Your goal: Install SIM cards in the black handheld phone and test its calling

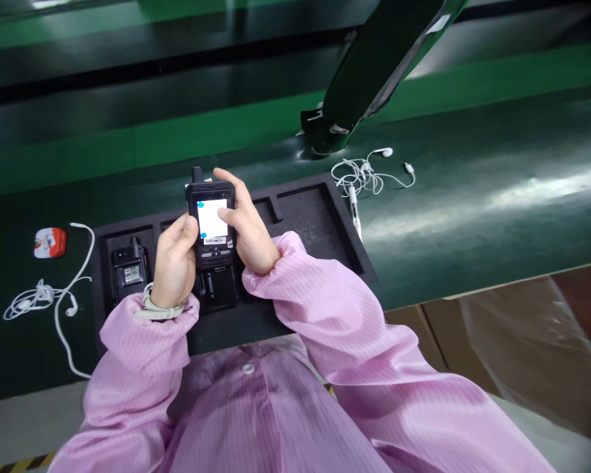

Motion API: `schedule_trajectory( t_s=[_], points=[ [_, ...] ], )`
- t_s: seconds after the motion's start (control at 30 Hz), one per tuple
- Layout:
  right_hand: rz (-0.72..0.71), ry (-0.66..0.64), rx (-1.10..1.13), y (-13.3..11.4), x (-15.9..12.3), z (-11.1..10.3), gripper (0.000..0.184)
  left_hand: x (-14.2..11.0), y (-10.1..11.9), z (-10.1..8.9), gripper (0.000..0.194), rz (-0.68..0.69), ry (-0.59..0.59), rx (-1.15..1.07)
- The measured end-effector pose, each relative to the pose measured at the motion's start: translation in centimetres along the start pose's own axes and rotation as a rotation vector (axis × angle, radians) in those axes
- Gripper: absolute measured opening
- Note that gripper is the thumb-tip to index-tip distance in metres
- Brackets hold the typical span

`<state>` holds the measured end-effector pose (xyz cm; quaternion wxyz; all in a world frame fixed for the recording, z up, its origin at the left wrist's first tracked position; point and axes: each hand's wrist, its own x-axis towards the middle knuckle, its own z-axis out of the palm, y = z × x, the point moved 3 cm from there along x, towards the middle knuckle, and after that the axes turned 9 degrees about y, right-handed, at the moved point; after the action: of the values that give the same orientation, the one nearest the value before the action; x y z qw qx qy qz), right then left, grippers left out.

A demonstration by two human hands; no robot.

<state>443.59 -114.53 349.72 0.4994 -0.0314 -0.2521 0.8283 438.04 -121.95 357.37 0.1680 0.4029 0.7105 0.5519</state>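
Observation:
A black handheld radio (211,257) with a stub antenna and a lit white screen is held upright above a black foam tray (320,230). My left hand (174,263) grips its left side, thumb along the edge. Around its right side is my right hand (249,226), the thumb resting on the screen and the index finger up by the top corner. Blue marks show on the screen, and a barcode label sits under it. In the tray's left compartment lies a second black radio (131,266), a pale label on it. Another compartment below my hands holds a dark part.
White wired earphones (362,174) lie coiled behind the tray's right side. More white earphones (39,299) and a white cable (59,315) lie at left, near a red-and-white box (50,242). A green post (369,79) rises from the bench's back.

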Motion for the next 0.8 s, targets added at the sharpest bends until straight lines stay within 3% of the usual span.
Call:
schedule_trajectory(
  t_s=[0.33,0.43,0.8],
  points=[
    [-0.127,0.122,-0.147,-1.3,-0.2,0.0,0.049,-0.5,-0.2,0.2,0.031,0.115,0.024,0.130],
    [-0.143,0.104,-0.144,-1.4,-0.2,0.0,0.048,-0.5,-0.2,0.1,0.031,0.119,0.011,0.134],
    [-0.112,-0.070,-0.103,-1.0,-0.2,-0.1,0.077,-0.4,0.4,0.1,0.025,0.082,0.025,0.054]
  ],
)
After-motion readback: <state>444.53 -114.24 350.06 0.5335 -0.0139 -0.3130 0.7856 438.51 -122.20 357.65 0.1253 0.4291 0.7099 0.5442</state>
